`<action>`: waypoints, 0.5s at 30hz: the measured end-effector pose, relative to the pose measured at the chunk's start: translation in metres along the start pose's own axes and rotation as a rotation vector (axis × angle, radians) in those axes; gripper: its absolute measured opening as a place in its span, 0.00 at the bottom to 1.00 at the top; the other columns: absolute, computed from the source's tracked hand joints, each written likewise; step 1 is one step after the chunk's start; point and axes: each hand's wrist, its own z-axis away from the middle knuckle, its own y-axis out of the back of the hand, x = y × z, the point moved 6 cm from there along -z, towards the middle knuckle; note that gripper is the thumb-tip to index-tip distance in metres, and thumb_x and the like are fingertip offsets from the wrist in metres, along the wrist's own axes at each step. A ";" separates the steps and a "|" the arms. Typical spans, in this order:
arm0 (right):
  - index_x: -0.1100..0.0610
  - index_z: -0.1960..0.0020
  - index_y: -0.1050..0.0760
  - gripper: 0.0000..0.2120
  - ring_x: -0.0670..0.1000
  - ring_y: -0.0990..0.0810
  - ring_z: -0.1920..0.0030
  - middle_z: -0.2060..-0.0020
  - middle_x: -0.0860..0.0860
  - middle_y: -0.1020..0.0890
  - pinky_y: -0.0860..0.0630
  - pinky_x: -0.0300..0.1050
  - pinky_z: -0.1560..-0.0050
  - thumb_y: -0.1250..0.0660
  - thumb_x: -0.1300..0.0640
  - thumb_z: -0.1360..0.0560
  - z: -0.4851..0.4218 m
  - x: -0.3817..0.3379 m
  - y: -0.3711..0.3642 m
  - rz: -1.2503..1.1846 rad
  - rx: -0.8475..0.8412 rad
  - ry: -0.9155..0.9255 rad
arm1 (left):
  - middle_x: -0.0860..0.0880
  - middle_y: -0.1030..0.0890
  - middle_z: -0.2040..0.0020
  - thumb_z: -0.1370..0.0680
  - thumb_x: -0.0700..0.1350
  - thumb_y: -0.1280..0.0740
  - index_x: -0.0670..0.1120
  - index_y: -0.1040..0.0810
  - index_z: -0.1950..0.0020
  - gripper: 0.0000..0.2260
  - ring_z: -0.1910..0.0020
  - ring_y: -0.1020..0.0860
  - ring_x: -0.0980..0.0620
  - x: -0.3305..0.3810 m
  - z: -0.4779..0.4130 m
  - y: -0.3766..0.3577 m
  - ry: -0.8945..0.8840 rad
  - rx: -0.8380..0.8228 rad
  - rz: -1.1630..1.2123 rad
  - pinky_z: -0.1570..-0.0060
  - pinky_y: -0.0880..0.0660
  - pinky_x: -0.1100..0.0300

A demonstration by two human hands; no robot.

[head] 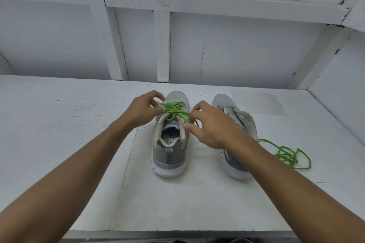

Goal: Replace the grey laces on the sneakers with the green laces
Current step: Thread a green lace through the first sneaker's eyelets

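Note:
Two grey sneakers stand side by side on a white table, heels toward me. The left sneaker (170, 144) carries a green lace (173, 109) threaded across its top. My left hand (143, 109) pinches the lace's left side at the eyelets. My right hand (212, 126) pinches the lace's right end beside the sneaker's collar. The right sneaker (240, 122) has no lace in it, its tongue lying open, and my right forearm covers its heel. A second green lace (288, 154) lies in a loose tangle on the table to the right of it.
The white table (65, 134) runs back to a white panelled wall (227, 51) with wooden battens. A side wall (343, 89) closes in on the right. The table's front edge (177, 232) is near me.

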 end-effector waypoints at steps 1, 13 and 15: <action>0.50 0.50 0.24 0.12 0.51 0.26 0.48 0.43 0.46 0.28 0.28 0.50 0.48 0.40 0.43 0.20 -0.002 -0.003 0.001 -0.004 0.009 0.003 | 0.53 0.20 0.61 0.25 0.43 0.29 0.54 0.22 0.49 0.08 0.62 0.23 0.53 0.006 -0.002 0.002 -0.051 -0.021 -0.100 0.65 0.30 0.62; 0.52 0.58 0.25 0.20 0.53 0.23 0.48 0.50 0.46 0.25 0.26 0.52 0.49 0.45 0.39 0.20 -0.002 0.001 -0.007 0.065 -0.094 -0.072 | 0.51 0.17 0.63 0.25 0.45 0.29 0.47 0.19 0.57 0.03 0.68 0.19 0.53 -0.001 -0.007 0.002 0.160 0.029 -0.022 0.67 0.30 0.62; 0.50 0.60 0.32 0.15 0.56 0.24 0.50 0.57 0.47 0.27 0.27 0.52 0.53 0.45 0.44 0.18 -0.005 0.000 -0.012 0.040 -0.077 -0.060 | 0.52 0.17 0.64 0.24 0.48 0.29 0.47 0.17 0.57 0.05 0.67 0.19 0.54 -0.003 -0.008 0.008 0.158 0.023 -0.045 0.67 0.31 0.62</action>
